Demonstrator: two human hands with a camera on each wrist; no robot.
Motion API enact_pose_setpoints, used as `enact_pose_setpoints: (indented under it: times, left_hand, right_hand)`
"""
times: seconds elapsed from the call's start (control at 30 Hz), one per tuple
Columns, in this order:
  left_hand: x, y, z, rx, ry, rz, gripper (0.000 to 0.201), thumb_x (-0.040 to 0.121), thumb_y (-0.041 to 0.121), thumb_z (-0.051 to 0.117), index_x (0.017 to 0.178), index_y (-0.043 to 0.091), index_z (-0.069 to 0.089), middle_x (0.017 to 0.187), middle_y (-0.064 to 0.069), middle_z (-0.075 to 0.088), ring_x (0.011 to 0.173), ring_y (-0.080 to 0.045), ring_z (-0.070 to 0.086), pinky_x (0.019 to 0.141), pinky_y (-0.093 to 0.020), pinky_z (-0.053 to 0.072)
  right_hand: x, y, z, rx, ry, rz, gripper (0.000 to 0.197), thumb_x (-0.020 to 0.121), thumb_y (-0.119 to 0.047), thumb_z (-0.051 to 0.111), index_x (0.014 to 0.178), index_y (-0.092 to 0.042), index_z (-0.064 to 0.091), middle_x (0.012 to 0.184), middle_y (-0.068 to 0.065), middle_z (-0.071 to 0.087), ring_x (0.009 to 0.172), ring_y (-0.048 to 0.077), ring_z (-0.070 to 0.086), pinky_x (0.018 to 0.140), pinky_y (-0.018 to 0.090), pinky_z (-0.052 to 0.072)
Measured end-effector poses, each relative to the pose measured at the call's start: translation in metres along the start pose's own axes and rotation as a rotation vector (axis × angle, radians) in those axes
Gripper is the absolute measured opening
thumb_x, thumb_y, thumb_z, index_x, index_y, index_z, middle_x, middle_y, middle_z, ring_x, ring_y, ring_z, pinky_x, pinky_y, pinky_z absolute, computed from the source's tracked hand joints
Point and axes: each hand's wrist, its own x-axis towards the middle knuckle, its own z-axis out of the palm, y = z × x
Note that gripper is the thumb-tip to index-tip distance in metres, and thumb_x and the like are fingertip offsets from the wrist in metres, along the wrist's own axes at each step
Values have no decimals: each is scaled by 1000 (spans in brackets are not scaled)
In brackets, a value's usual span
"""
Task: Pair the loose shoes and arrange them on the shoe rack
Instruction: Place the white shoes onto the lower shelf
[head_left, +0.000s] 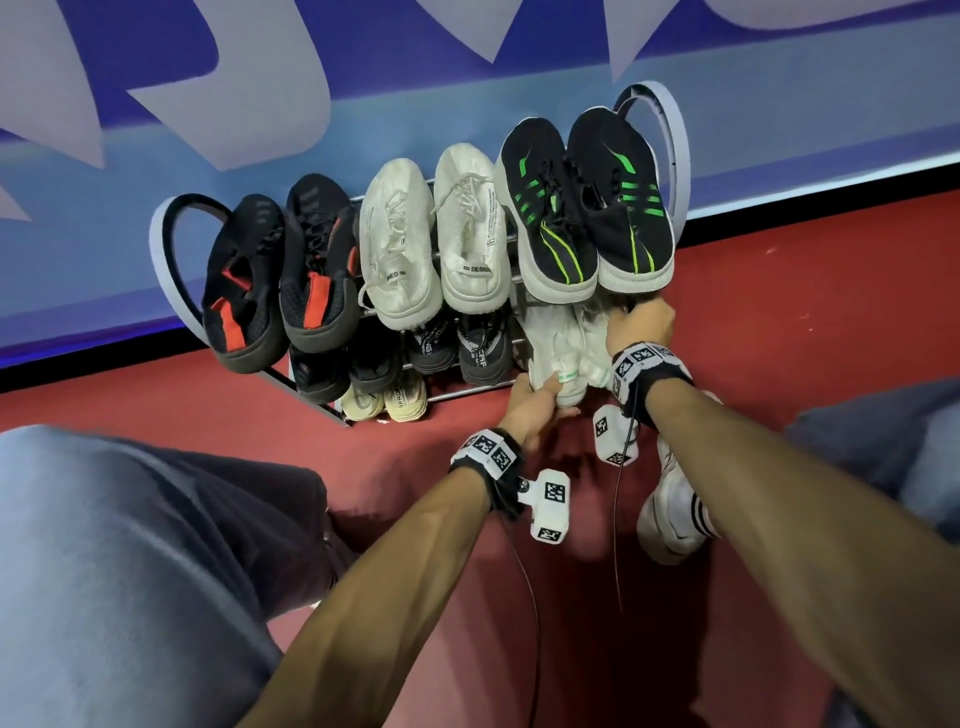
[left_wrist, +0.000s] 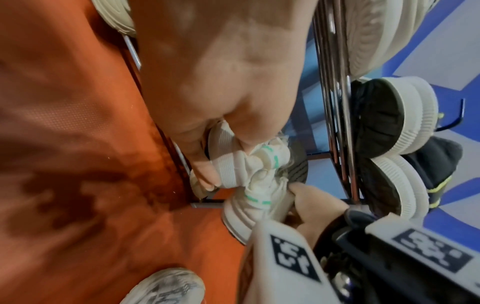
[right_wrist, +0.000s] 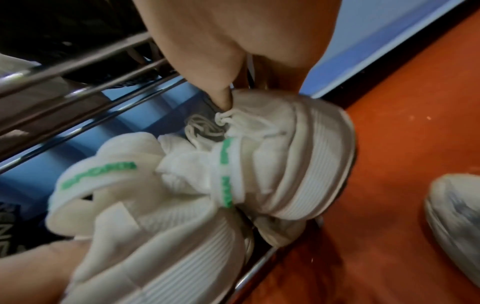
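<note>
A pair of white shoes with green lettering sits at the right end of the shoe rack's (head_left: 467, 392) lower tier. My left hand (head_left: 550, 395) pinches the heel of the left white shoe (left_wrist: 233, 168) between thumb and fingers. My right hand (head_left: 631, 312) curls into the collar of the right white shoe (right_wrist: 298, 164), thumb (right_wrist: 223, 98) by its laces. The left white shoe (right_wrist: 155, 236) lies against the right one, heels toward me. The toes of both are hidden under the top tier.
The top tier carries a black-red pair (head_left: 280, 275), a white pair (head_left: 436, 234) and a black-green pair (head_left: 587, 202). Black shoes (head_left: 457, 348) and a yellowish pair (head_left: 384, 402) fill lower tiers. My sneakered foot (head_left: 675, 519) rests on the red floor (head_left: 415, 457); a blue wall (head_left: 363, 130) stands behind.
</note>
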Motion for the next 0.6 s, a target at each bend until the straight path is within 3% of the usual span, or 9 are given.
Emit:
enact_pose_setpoints:
  times: [0.07,0.17,0.23,0.3,0.4,0.47,0.5,0.53,0.6]
  left_hand:
    - [5,1,-3,24,19,1,30,101,23,59,122,5,47,122,-21,65,72,-24,71,59,-30,62]
    - [9,-3,-3,-1,18,-8,35,100,26,60,125,6,47,122,-21,66,68,-22,71,60,-29,62]
    - [10,-4,-1,-33,11,-23,34,100,26,59,125,7,46,122,-21,65,67,-21,71,59,-27,61]
    - [12,-4,0,-72,-8,-39,32,101,25,58,124,7,46,126,-22,63,71,-22,71,59,-27,61]
    - [13,1,7,-127,-45,-46,36,102,24,55,130,4,44,130,-23,61,81,-27,71,61,-26,62]
    - [14,8,13,-161,-74,-20,40,103,25,54,133,1,44,132,-23,60,84,-27,72,64,-27,62]
    - [17,13,14,-174,-74,-11,40,103,27,54,133,2,43,132,-23,60,80,-25,73,65,-29,63]
    - [19,18,14,-184,-61,-5,40,103,29,54,132,4,43,132,-23,60,74,-22,73,65,-31,63]
    - [27,29,9,-186,-21,8,44,101,32,56,134,6,42,130,-22,61,66,-18,73,64,-32,63]
  right_hand:
    - [0,13,7,-30,-18,-52,24,86,-17,64,84,7,62,89,26,65,79,37,61,63,36,37]
    - [-4,31,13,-103,-153,-42,43,91,-30,63,121,-1,58,117,25,62,109,41,59,89,41,49]
    - [-5,37,12,-202,-247,-88,47,96,-33,58,131,-3,49,124,26,57,115,42,55,95,45,46]
    - [-1,36,6,-260,-242,-181,42,99,-31,53,129,-2,51,122,27,57,113,43,55,91,44,45]
    - [9,27,-3,-262,-210,-220,38,97,-32,54,101,5,61,101,29,62,95,45,61,75,40,46]
    - [18,20,-4,-204,-187,-233,40,87,-36,52,75,1,60,78,21,61,80,41,64,62,26,40]
    - [22,15,-3,-192,-180,-266,40,82,-39,42,69,-5,57,72,16,60,79,38,65,59,18,35]
    - [25,9,-3,-218,-205,-299,41,81,-41,33,73,-9,58,77,16,62,86,36,65,65,14,34]
    - [28,-4,2,-333,-304,-338,46,96,-36,31,103,-6,64,112,23,65,113,36,57,93,28,38]
